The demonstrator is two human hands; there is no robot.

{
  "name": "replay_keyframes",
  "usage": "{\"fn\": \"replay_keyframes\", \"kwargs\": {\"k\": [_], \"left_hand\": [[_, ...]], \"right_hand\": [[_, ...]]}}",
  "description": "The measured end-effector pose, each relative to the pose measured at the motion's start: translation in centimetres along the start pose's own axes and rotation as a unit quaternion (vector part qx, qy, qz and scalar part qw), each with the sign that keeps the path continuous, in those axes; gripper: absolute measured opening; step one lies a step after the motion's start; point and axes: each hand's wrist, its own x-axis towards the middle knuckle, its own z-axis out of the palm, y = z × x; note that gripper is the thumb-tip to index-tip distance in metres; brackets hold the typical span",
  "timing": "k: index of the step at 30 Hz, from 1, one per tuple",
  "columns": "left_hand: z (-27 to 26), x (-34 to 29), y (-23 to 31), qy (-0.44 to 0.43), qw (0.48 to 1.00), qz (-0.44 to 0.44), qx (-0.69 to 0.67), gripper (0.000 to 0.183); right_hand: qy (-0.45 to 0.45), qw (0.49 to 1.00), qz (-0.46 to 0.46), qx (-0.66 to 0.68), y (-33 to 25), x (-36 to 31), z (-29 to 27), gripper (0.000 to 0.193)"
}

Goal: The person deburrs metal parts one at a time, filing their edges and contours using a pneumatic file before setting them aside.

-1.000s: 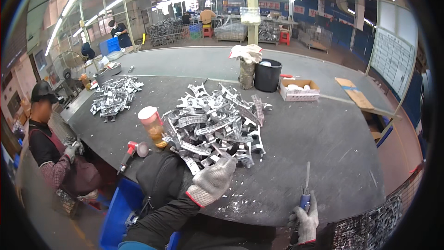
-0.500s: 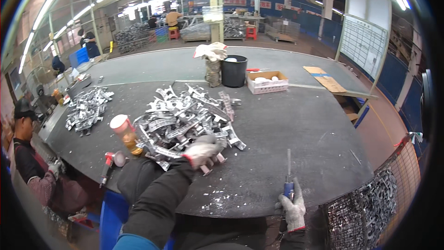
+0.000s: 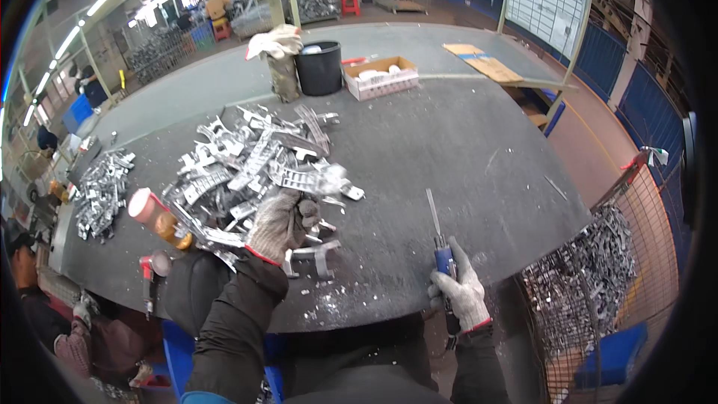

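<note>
My left hand (image 3: 280,226), in a grey knitted glove with a red cuff edge, is at the near side of a heap of silvery metal parts (image 3: 258,161). Its fingers are curled in, and what they grip is hidden. A bracket-shaped metal part (image 3: 323,260) shows just beside and below that hand; whether the fingers touch it is unclear. My right hand (image 3: 462,292), gloved alike, wraps round a blue-bodied file tool (image 3: 444,258) near the front edge of the table. The tool's long thin metal blade points up and away over the dark tabletop (image 3: 441,142).
A second heap of parts (image 3: 103,191) lies at the left, near a pink-lidded jar (image 3: 153,213) and a red air tool (image 3: 149,277). Behind are a black bucket (image 3: 319,71) and a box (image 3: 381,81). A wire cage of parts (image 3: 583,284) stands right; a co-worker (image 3: 56,329) is left.
The view has swung right and down. My left hand has drawn back toward me from the heap, its fingers curled. My right hand still holds the file tool.
</note>
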Motion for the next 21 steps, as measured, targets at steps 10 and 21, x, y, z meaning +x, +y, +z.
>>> {"fn": "replay_keyframes", "kwargs": {"k": [10,21], "left_hand": [[-6.1,-13.0,0.3,-0.299,0.631,0.113,0.707,0.05],[-3.1,-14.8,-2.9,-0.01,0.528,0.054,0.847,0.035]], "right_hand": [[-0.005,0.999,0.009,0.031,-0.4,0.0,0.2,0.088],[0.005,0.997,-0.052,0.055,1.8,-0.6,0.0,0.088]]}}
